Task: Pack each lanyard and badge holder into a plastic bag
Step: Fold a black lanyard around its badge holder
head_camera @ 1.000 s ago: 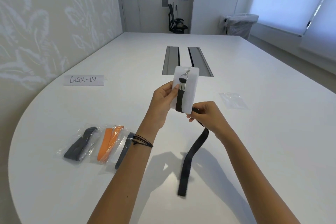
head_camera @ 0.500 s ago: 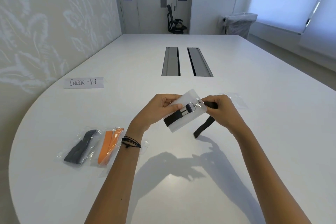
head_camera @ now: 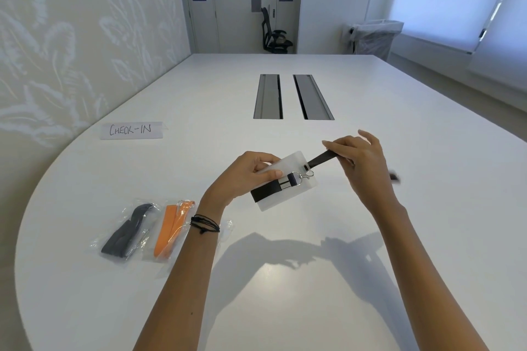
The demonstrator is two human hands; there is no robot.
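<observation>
My left hand [head_camera: 245,177] pinches a frosted white badge holder [head_camera: 296,192] tilted above the table, thumb pressing a black lanyard strap against its face beside the silver clip [head_camera: 306,174]. My right hand [head_camera: 362,162] grips the black lanyard [head_camera: 322,158] just past the holder's upper right corner and holds it taut. The strap's loose end [head_camera: 394,176] shows blurred behind my right wrist. The empty plastic bag seen earlier is hidden behind my right hand.
On the white table [head_camera: 285,279], front left, lie bagged lanyards: a black one [head_camera: 125,234], an orange one [head_camera: 171,229], and a third bag [head_camera: 225,232] mostly hidden under my left forearm. A "CHECK-IN" sign [head_camera: 131,130] sits at left. Two cable slots [head_camera: 293,97] lie ahead.
The holder went from upright to tilted flat and lower. My right hand pulled the strap up and right, so the hanging length has lifted off the table.
</observation>
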